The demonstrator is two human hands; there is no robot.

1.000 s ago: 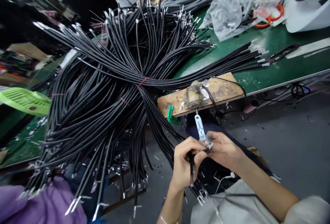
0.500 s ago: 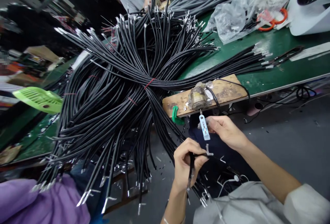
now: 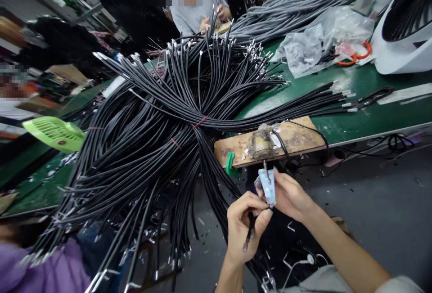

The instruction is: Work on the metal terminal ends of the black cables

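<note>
My left hand [image 3: 243,225] is closed round a single black cable [image 3: 250,232], its end pointing up toward my right hand. My right hand [image 3: 289,196] pinches a small light-blue tool [image 3: 267,186] with a metal tip, held against the cable's end. Both hands meet just below a wooden board [image 3: 303,137] that juts from the bench edge and carries a tape-wrapped lump [image 3: 262,143] with a black cord. A huge fan of black cables [image 3: 151,126] with metal terminals, tied with red bands, spreads out to the left.
The green bench [image 3: 371,104] holds grey cables [image 3: 297,5], a clear plastic bag [image 3: 313,41], orange-handled scissors [image 3: 357,54] and a white housing [image 3: 405,27]. A green clamp [image 3: 231,167] grips the board. A person in grey [image 3: 199,5] works at the back. A green fan grille [image 3: 54,133] lies left.
My right hand dropped from the board's edge back down to my left hand, bringing the blue tool onto the cable end. The view tilted slightly upward.
</note>
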